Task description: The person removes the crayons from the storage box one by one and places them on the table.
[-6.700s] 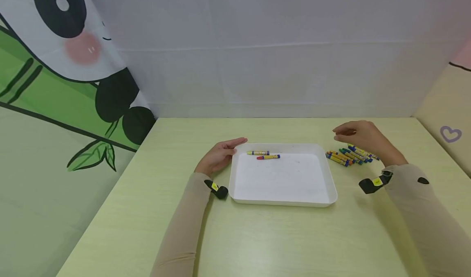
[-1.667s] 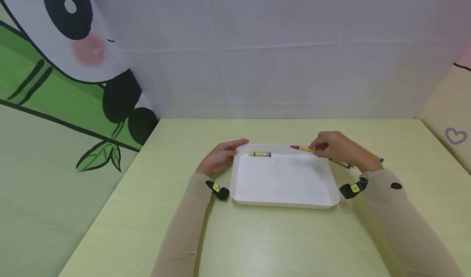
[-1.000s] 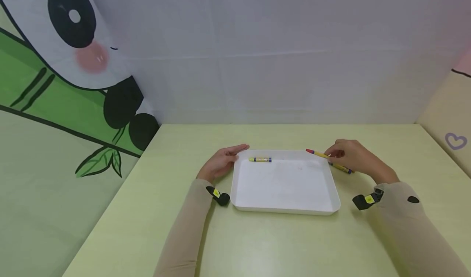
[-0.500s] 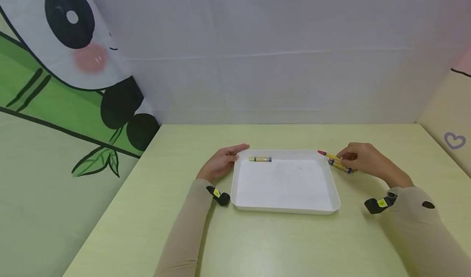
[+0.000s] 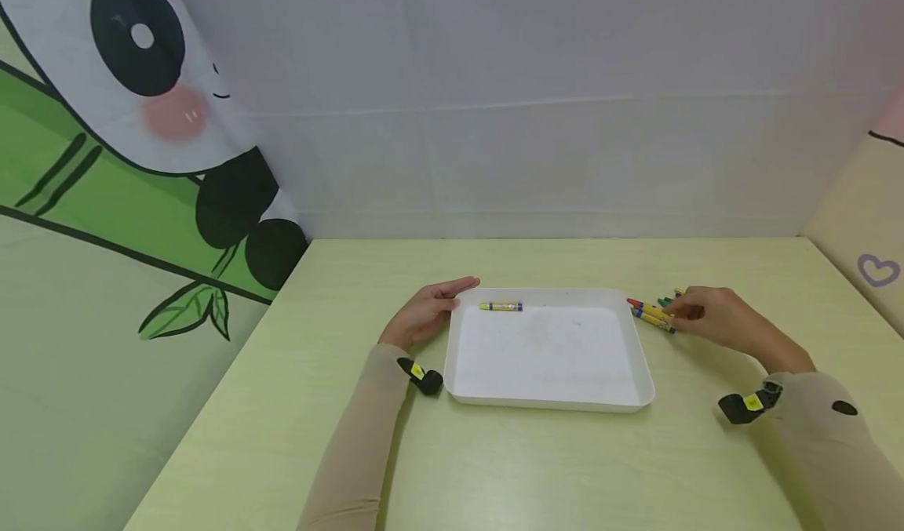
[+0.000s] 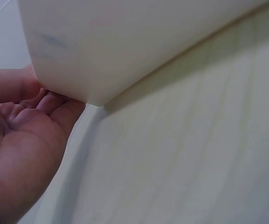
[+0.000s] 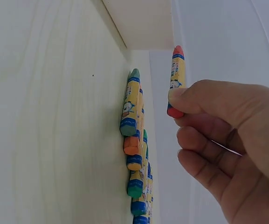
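Note:
In the head view my right hand (image 5: 713,317) pinches a red crayon (image 5: 641,305) in a yellow wrapper, right of the white tray (image 5: 551,401). The right wrist view shows the crayon (image 7: 177,70) between thumb and forefinger, tip pointing away, above a row of crayons (image 7: 132,105) on the table. That row is partly hidden by the hand in the head view. Inside the tray, near its far left corner, lies a yellow crayon (image 5: 501,307). My left hand (image 5: 424,311) holds that corner, thumb and fingers against the tray wall (image 6: 78,56).
The pale wooden table (image 5: 537,468) runs back to a grey-white cloth (image 5: 537,162). A panda-and-bamboo printed sheet (image 5: 155,178) hangs at the left. Green-tipped crayons (image 5: 665,301) lie just beyond the right hand.
Earlier the red crayon lay in the tray beside the yellow one. My right hand has lifted it out and carried it right, over to the crayon row. The left hand stays at the corner.

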`<control>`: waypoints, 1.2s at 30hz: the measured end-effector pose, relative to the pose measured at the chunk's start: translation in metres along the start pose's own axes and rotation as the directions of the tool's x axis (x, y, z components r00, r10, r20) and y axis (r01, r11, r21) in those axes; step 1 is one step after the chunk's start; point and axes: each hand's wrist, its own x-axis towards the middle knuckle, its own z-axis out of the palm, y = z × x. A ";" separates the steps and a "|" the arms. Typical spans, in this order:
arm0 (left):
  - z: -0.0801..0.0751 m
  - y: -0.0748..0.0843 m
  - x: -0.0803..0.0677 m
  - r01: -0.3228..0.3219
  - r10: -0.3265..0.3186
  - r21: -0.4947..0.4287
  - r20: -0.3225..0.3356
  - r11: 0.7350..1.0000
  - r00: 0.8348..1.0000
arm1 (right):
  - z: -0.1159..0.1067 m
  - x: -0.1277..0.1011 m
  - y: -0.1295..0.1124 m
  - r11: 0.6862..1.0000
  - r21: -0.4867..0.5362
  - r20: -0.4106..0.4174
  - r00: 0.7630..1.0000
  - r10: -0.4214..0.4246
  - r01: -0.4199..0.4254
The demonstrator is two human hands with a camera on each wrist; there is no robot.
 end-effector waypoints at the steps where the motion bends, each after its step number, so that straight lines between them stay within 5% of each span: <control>1: 0.000 0.000 -0.001 0.000 0.000 -0.001 0.004 1.000 1.000 | 0.001 -0.002 0.000 1.000 0.000 0.000 1.000 0.005 -0.005; 36: -0.008 0.000 -0.022 -0.002 0.001 0.015 0.055 1.000 0.999 | 0.033 -0.035 -0.019 0.996 0.000 0.046 0.995 0.088 -0.088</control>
